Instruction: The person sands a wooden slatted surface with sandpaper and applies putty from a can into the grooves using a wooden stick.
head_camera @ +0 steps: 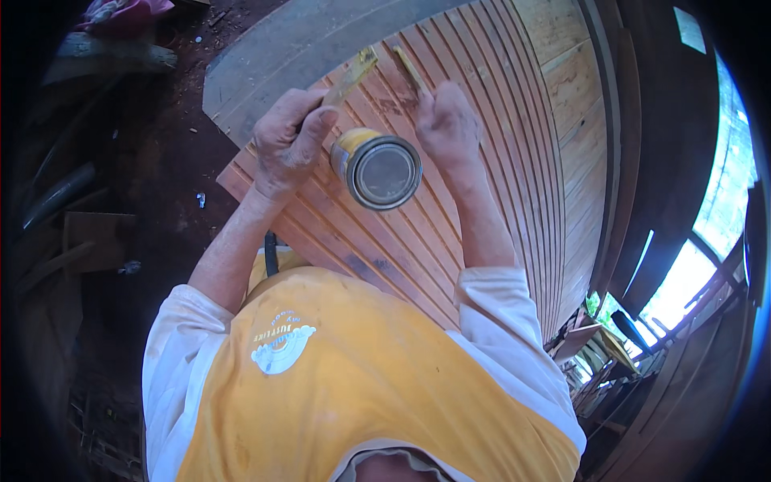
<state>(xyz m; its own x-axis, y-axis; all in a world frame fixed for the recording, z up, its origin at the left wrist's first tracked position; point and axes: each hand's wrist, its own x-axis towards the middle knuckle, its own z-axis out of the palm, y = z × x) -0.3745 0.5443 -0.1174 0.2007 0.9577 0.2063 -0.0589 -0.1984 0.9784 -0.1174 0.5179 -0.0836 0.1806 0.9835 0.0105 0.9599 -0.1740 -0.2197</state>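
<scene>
My left hand grips a flat strip, its far end coated with yellowish paste. In my right hand is a thin, narrow applicator, also smeared with yellow paste; its handle is hidden in the fist. Both tips are over the far part of a reddish wooden panel with long parallel grooves. Dark smudges mark the wood near the right applicator. Between my forearms a round metal can with a yellow label rests on the panel, its flat round end facing me. My hands do not touch it.
A grey board lies along the panel's far left edge. Paler planks run along the right side. Scraps dot the dark dirt floor at left. Stacked wood pieces stand at lower right, near a bright opening.
</scene>
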